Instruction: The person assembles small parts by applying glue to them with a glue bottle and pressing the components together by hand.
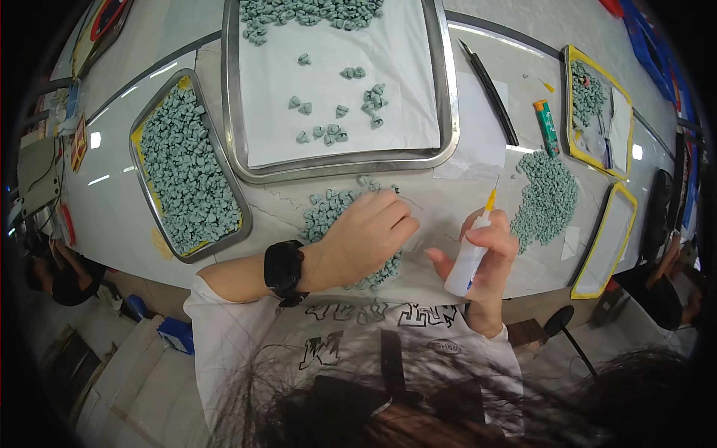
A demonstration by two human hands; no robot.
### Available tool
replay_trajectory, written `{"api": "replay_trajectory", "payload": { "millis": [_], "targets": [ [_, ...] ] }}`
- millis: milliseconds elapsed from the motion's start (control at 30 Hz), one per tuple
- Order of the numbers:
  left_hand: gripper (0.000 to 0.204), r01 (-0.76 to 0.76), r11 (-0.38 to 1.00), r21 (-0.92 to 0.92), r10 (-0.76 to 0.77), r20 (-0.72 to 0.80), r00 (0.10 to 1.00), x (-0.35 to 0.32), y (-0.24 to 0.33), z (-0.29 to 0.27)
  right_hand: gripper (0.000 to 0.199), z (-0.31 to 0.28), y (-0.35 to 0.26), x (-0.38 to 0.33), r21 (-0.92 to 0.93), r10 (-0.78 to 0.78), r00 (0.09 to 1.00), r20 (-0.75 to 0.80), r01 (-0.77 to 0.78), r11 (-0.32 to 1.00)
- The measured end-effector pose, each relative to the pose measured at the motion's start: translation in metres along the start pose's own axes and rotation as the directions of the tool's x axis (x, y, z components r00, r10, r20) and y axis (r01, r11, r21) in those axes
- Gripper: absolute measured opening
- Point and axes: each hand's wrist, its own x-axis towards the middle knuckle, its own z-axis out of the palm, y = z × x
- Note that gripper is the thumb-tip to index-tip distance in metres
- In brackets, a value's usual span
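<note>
My left hand (364, 237), with a black watch on its wrist, lies palm down on a pile of small grey-green pieces (328, 213) at the table's near edge, its fingers curled over them. Whether it grips a piece is hidden. My right hand (489, 250) holds a small white squeeze bottle (467, 263) upright, its thin yellow nozzle (491, 198) pointing up and away. A large steel tray (448, 112) lined with white paper lies behind the pile, with scattered pieces and a heap at its far end.
A smaller steel tray (142, 187) full of the same pieces stands at the left. Another loose pile (549, 198) lies at the right, beside a green and orange tube (547, 127), a black tool (489, 89) and two yellow-rimmed trays (606, 246). Other people sit at both sides.
</note>
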Motion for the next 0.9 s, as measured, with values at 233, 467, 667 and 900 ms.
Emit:
{"api": "replay_trajectory", "payload": {
  "millis": [233,467,667,900],
  "targets": [
    [0.022,0.279,0.576,-0.768,-0.253,0.157,0.955,0.009,0.017,-0.030,0.045,-0.004,-0.010,-0.004,0.150,-0.100,0.992,-0.082,0.112,0.982],
    [0.022,0.500,-0.114,-0.859,-0.278,0.511,0.814,0.004,0.000,-0.035,0.059,0.009,-0.005,0.004,0.241,-0.310,0.949,-0.060,0.316,0.918],
    [0.033,0.447,-0.077,-0.891,-0.378,0.441,0.814,0.006,0.004,-0.039,0.061,0.005,-0.005,0.004,0.235,-0.200,0.980,0.016,0.190,0.953],
    [0.029,0.309,0.136,-0.941,-0.369,0.242,0.898,-0.001,0.005,-0.028,0.049,0.002,-0.014,0.007,0.254,-0.108,0.985,0.133,0.072,0.964]
  ]
}}
